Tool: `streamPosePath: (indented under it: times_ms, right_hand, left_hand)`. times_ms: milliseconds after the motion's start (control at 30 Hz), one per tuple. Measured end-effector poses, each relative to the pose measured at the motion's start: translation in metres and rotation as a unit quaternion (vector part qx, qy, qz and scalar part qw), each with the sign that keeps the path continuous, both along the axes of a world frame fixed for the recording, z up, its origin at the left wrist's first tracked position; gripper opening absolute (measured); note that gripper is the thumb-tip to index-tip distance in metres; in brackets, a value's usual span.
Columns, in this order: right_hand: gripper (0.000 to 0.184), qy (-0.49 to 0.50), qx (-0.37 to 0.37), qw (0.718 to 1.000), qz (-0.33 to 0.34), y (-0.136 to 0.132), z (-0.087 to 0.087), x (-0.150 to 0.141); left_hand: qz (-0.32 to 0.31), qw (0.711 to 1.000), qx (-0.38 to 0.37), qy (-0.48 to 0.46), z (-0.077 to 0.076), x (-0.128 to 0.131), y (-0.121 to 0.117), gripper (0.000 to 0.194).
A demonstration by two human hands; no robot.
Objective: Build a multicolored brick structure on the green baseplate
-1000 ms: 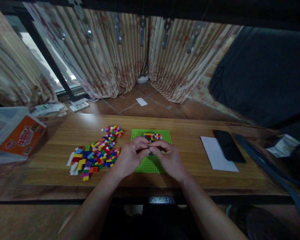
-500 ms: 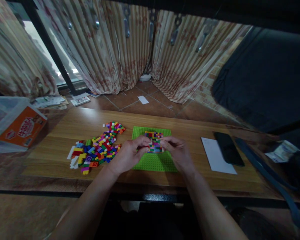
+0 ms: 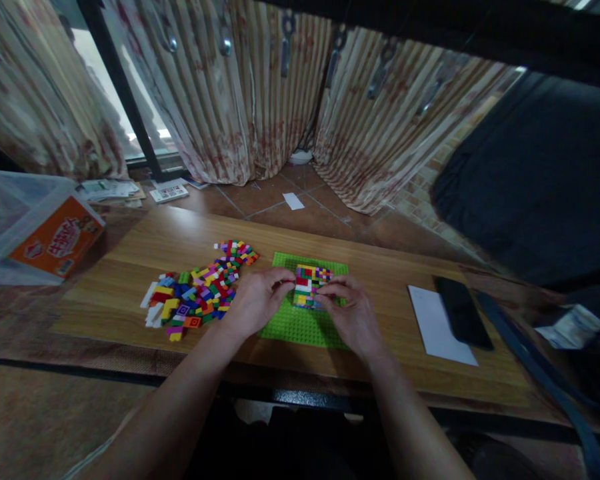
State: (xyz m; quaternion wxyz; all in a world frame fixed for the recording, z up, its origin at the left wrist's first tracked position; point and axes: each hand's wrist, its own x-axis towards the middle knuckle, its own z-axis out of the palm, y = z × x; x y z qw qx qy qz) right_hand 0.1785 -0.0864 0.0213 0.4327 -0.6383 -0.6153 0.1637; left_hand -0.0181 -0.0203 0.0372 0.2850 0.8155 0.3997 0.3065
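Left hand [image 3: 256,301] and right hand [image 3: 354,317] just split apart, uncovering more of the multicoloured plastic-brick build [image 3: 304,287].
Fingers [image 3: 281,274] pretty narrow at its sides, can't tell if they're holding bricks.

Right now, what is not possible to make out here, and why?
All in the head view:
Whether the left hand or right hand pinches anything: too small and dim.
Lower right part of the brick block: hidden by the right hand.
Left end of the clear box: cut off by the edge.
Part of the white paper: under the black phone.
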Motion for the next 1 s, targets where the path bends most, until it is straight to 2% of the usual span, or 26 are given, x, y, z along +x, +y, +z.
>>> streamPosePath:
  times_ms: [267, 567, 800, 1000]
  right_hand:
    - [0.010, 0.048, -0.023, 0.997, -0.060, 0.0050, -0.0025, -0.0064]
    - [0.013, -0.012, 0.004, 0.999, -0.041, 0.0024, -0.0059, -0.0080]
    - [0.013, -0.063, 0.011, 0.998, -0.030, 0.0015, -0.0058, -0.0082]
    - [0.011, 0.019, -0.002, 0.999, -0.041, -0.0019, -0.0028, -0.0008]
  left_hand:
    - [0.005, 1.000, 0.019, 0.019, -0.0024, 0.0011, -0.0018, 0.012]
    - [0.015, 1.000, -0.003, 0.016, -0.0037, 0.0024, -0.0010, 0.013]
    - [-0.005, 0.997, -0.052, -0.061, -0.0085, 0.0027, -0.0012, 0.015]
    - [-0.025, 0.985, -0.107, -0.133, -0.0067, 0.0060, -0.0012, 0.014]
